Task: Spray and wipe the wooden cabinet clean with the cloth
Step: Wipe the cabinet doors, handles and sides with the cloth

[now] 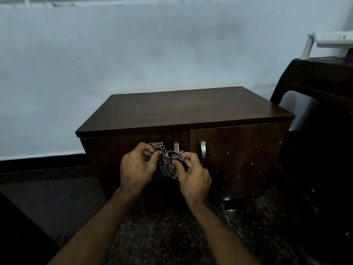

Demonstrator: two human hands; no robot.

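Observation:
A low dark wooden cabinet (183, 109) stands against the pale wall, with two doors and two metal handles (203, 148) on its front. A black-and-white checked cloth (168, 165) is bunched between both hands in front of the left door. My left hand (136, 167) pinches the cloth's upper left corner. My right hand (193, 176) grips its right side with thumb and fingers. Small pale specks dot the right door (240, 159). No spray bottle is in view.
A dark plastic chair (321, 88) stands close to the cabinet's right side, with a white object (332, 40) on it. Dark speckled floor (172, 236) lies below. A black skirting strip (42, 161) runs along the wall at left. A dark edge (17, 232) fills the lower left corner.

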